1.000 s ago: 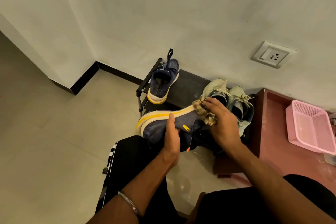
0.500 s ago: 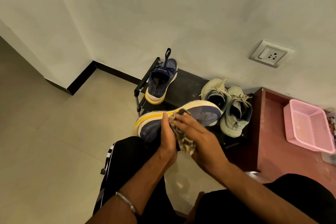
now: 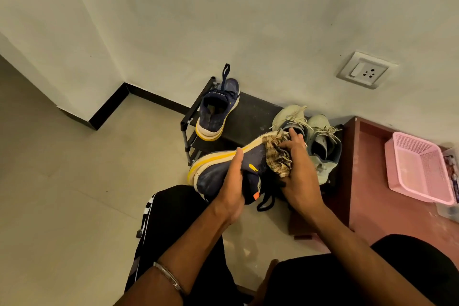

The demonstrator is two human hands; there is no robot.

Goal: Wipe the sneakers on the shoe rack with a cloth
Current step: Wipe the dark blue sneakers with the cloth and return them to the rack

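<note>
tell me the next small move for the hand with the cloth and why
Probably drag the cloth back along the navy sneaker's side toward the heel. The right hand presses it bunched at the toe end, while the left hand grips the sneaker on its side, leaving the middle and heel panel uncovered.

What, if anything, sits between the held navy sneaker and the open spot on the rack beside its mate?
Nothing visible does. The held navy sneaker, gripped by the left hand, lies just in front of the shoe rack. The bare shelf between the other navy sneaker and the pale green pair is unobstructed.
</note>
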